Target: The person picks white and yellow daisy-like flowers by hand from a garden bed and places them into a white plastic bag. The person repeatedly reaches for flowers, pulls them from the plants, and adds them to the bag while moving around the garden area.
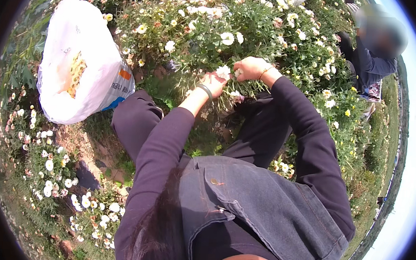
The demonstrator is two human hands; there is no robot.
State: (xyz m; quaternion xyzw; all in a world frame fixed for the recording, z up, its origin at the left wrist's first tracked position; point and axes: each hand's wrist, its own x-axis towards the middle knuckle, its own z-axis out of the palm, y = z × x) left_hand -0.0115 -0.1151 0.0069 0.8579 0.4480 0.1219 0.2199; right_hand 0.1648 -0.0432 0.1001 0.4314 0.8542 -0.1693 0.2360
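Note:
Both of my hands are among white chrysanthemum-like flowers on leafy green plants in front of my knees. My left hand (213,84), with a dark band at the wrist, is beside a white flower (223,72); its fingertips are partly hidden by the bloom. Close to its right, my right hand (251,69) has curled fingers near a smaller white flower (238,73); whether it grips the bloom cannot be told. A large white plastic sack (89,26) stands open at the left, with yellowish flower heads (76,75) inside.
Flowering plants (197,18) spread ahead and to both sides. Bare soil (95,155) shows at the lower left. Another person (371,65) is low among the plants at the upper right, near a printed bag (373,91). My bent knees flank the plants under my hands.

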